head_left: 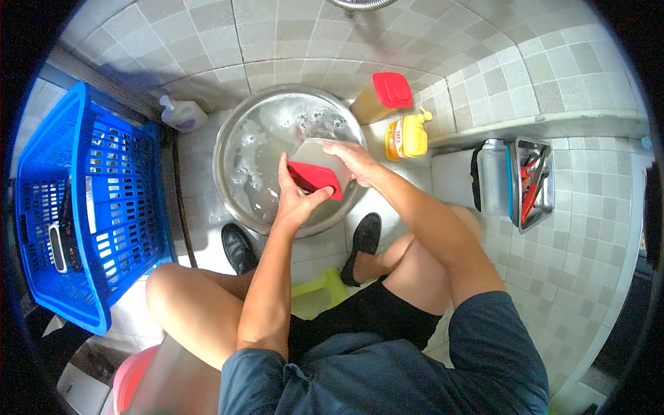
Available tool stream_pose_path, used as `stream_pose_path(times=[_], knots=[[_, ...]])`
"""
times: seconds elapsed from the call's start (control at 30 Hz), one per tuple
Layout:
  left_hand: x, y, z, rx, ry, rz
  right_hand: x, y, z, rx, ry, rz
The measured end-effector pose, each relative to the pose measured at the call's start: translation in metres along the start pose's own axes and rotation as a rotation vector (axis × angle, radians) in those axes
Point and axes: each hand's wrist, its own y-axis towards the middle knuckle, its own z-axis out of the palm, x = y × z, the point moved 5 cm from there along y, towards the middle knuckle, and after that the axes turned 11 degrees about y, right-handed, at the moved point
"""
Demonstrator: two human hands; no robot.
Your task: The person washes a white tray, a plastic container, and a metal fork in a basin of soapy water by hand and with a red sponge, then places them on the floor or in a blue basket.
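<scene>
Above a round metal basin (223, 162) of sudsy water, I hold a clear plastic container (310, 150) tilted, with its red lid (315, 177) toward me. My left hand (296, 198) grips the lid end, its thumb along the lower edge and its fingers at the far left side. Around the container's body, my right hand (354, 160) is closed, with part of the fingers hidden behind it. I cannot tell whether the lid is fully seated.
A similar red-lidded container (391, 91) and a yellow pump bottle (413, 135) stand right of the basin. At left are a white pump bottle (184, 115) and a blue plastic basket (104, 207). A metal tray (546, 197) with red-handled tools lies at right.
</scene>
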Motion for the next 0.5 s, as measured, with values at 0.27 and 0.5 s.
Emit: stream_pose_path(times=[0.27,0.5], knots=[[0.015,0.007,-0.001,-0.173,-0.134,0.024,-0.004,-0.008,-0.014,-0.087,0.088,0.127],[0.030,0.009,0.016,-0.039,-0.245,-0.178,-0.025,0.010,-0.026,-0.042,0.250,0.171]])
